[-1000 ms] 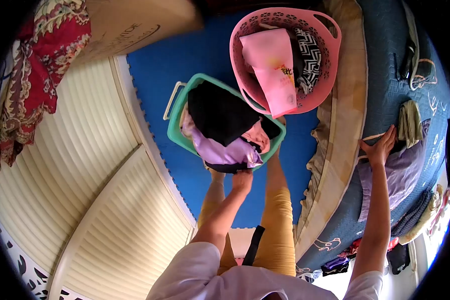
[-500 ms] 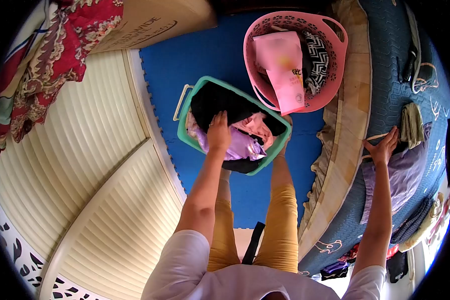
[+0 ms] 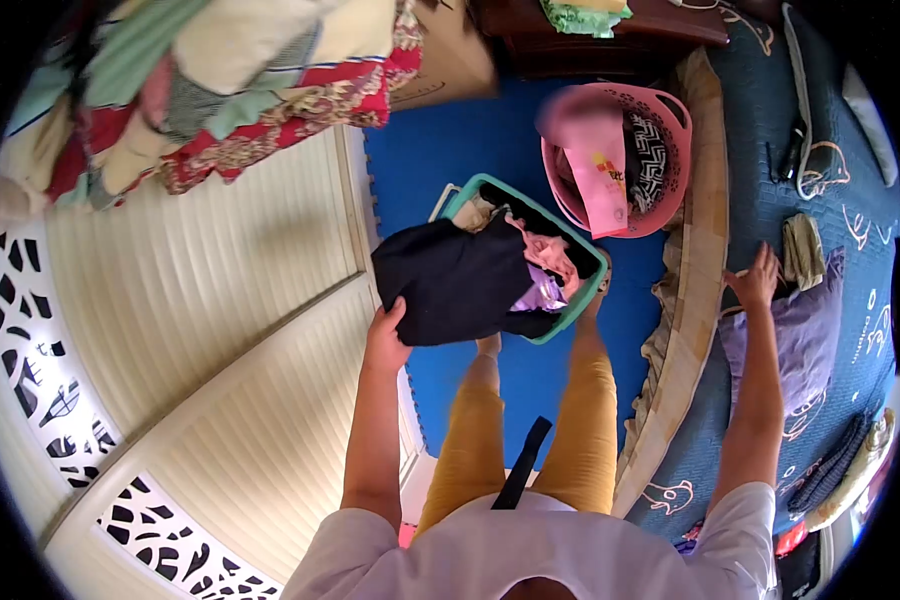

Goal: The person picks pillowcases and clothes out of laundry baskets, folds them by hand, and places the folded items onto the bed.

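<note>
My left hand grips the edge of a black garment, its fingers wrapped over the cloth. The garment hangs spread out over the left side of a green plastic basket on the floor. Inside that basket show a pink cloth and a shiny purple piece. Far to the right, my right hand lies on the bed with fingers apart, at the top edge of a purple-grey garment. A folded olive cloth is just beside it.
A pink laundry basket with a pink packet on top stands beyond the green one. Blue foam mats cover the floor. White shutter-like doors and piled bedding are on the left; the bed lines the right.
My left hand has lifted the black garment out of the green basket and drawn it left. My right hand stays on the bed. The view has shifted.
</note>
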`<action>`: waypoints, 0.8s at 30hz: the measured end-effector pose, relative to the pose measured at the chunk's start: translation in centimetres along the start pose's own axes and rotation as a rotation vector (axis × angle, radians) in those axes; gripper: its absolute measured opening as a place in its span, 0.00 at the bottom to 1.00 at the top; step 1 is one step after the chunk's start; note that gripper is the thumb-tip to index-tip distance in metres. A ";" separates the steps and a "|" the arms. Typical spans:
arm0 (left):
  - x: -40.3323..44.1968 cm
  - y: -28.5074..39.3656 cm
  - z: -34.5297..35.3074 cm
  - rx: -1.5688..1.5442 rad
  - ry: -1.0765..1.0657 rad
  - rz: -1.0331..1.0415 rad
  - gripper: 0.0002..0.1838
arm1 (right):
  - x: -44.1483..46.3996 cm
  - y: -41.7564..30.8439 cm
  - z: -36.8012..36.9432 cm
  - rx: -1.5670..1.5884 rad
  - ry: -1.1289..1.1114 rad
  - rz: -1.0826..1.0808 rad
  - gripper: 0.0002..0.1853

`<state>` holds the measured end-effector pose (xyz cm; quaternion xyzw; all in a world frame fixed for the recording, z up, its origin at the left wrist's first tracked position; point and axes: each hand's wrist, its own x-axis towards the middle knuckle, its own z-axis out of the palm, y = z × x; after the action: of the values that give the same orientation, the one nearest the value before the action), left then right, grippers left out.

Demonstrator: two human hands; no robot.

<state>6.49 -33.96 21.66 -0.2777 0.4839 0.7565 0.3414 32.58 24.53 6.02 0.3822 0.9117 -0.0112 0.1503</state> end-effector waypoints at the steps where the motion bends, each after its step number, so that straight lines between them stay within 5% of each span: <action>1: -1.4 0.7 0.1 -0.015 0.008 -0.002 0.25 | -0.4 -2.5 -1.3 0.060 0.039 -0.061 0.57; 5: -5.3 3.5 0.7 -0.151 -0.120 0.048 0.28 | -6.6 -12.3 -3.3 0.417 -0.082 -0.151 0.34; 6: -6.0 4.3 0.6 -0.150 -0.134 0.051 0.28 | -8.5 -14.0 -1.6 0.945 -0.200 -0.187 0.28; 7: -6.5 5.1 0.2 -0.162 -0.165 0.058 0.29 | -11.7 -18.1 -7.2 0.924 -0.312 -0.194 0.23; 9: -7.9 6.8 0.5 -0.171 -0.217 0.072 0.31 | -16.6 -22.7 -10.6 1.052 -0.354 -0.494 0.22; 12: -11.3 9.7 2.9 -0.016 -0.323 0.145 0.33 | -23.0 -29.7 -16.4 1.637 -0.966 -0.246 0.22; 14: -13.6 10.9 4.9 0.632 -0.388 0.198 0.28 | -25.1 -33.1 -19.8 1.892 -1.323 -0.060 0.30; 16: -15.9 12.6 9.1 1.125 -0.821 0.712 0.18 | -27.0 -36.6 -22.4 2.380 -1.481 0.217 0.29; 19: -21.2 12.5 12.4 1.727 -0.887 0.893 0.13 | -27.4 -39.0 -25.0 2.686 -1.365 0.208 0.28; 24: -24.9 11.7 10.3 1.759 -0.795 1.081 0.13 | -28.8 -38.4 -28.1 2.763 -1.023 -0.029 0.27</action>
<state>11.61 -34.11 50.63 0.5725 0.7662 0.2333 0.1751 17.31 -18.86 37.33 0.1646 0.0303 -0.9855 -0.0273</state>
